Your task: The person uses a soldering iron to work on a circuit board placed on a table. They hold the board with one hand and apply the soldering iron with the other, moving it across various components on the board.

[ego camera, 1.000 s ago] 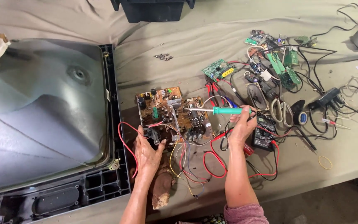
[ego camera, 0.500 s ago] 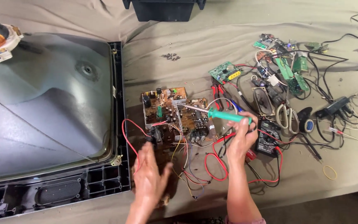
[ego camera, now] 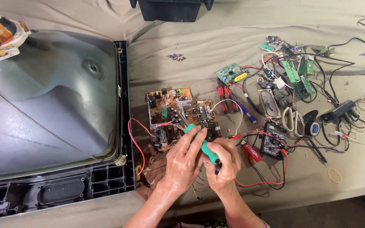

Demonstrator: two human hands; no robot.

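Both hands meet low in the middle of the frame, touching each other; the right hand (ego camera: 224, 162) has its fingers curled tight around the green handle of a soldering iron (ego camera: 203, 145), and the handle sticks up and to the left out of the fist; the left hand (ego camera: 181, 162) lies just beside it, its fingers bent and resting on the green handle too; the tip of the iron sits at the lower edge of the brown circuit board (ego camera: 182, 114), which lies flat on the grey cloth (ego camera: 233, 25) in the middle of the frame; red wires (ego camera: 135, 139) loop out from the board on its left side; a black meter (ego camera: 274, 140) lies just right of the hands; red pliers (ego camera: 222, 95) lie right of the board; scissors (ego camera: 290, 120) and small green boards (ego camera: 231, 74) are spread over the upper right; a big old grey picture tube (ego camera: 43, 109) in a black frame fills the left side.
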